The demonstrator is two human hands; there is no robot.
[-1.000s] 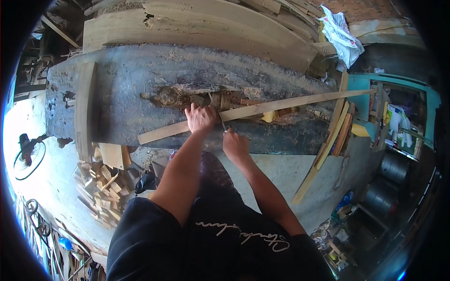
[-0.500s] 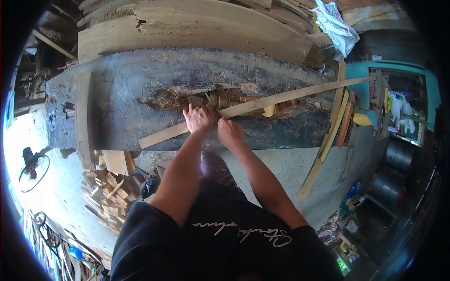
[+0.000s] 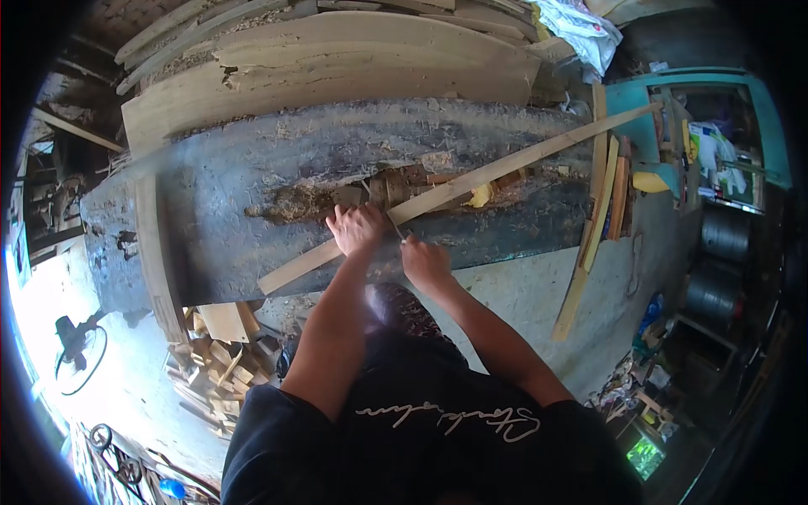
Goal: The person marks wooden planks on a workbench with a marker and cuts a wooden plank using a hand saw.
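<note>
A long thin wooden strip (image 3: 522,160) lies slantwise across a dark, weathered slab (image 3: 252,160) with a rough hollow along its middle. My left hand (image 3: 357,229) presses on the strip, fingers closed over its upper edge beside the hollow. Just to the right, my right hand (image 3: 426,259) is wrapped round the near end of a thin tool (image 3: 396,227), whose narrow blade crosses the strip beside my left hand. The tool's type is too small to tell. A yellow piece (image 3: 480,196) sits in the hollow.
Broad planks (image 3: 362,59) are stacked behind the slab. An upright board (image 3: 153,244) crosses its left end. Wood offcuts (image 3: 223,370) lie on the floor at lower left. More strips (image 3: 589,244) lean at the right, near a teal frame (image 3: 635,105). A fan (image 3: 80,345) stands at far left.
The camera view has tilted and shifted. My right hand moved up to the strip, then back down away from it with the tool. My left hand stays on the strip.
</note>
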